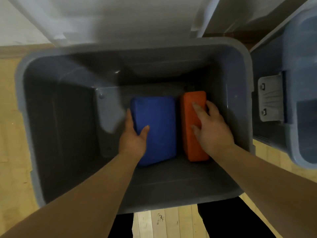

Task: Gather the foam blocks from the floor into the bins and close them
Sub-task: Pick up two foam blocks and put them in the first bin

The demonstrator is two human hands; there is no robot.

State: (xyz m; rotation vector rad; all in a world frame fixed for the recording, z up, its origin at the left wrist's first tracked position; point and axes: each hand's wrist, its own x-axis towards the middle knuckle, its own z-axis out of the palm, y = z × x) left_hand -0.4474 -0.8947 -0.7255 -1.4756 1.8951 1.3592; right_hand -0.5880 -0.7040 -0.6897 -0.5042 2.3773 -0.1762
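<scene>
Bin (pixel 60 126): grey, open at the top, standing on the wooden floor (pixel 10 134); both forearms reach down into it.
Blue block (pixel 154 117): inside the bin, low and near the middle, broad face up.
Orange block (pixel 188 143): inside the bin, just right of the blue block, with a narrow dark gap between them.
Contact with bin bottom: cannot tell for either block.
Left hand (pixel 133 140): grasps the blue block, with the thumb on the top face and the fingers round the left edge.
Right hand (pixel 211 129): grasps the orange block, with the fingers spread over its top and right side.
Second bin (pixel 291 48): blue-grey, just right of the first; a grey latch (pixel 271 98) is on its near wall.
</scene>
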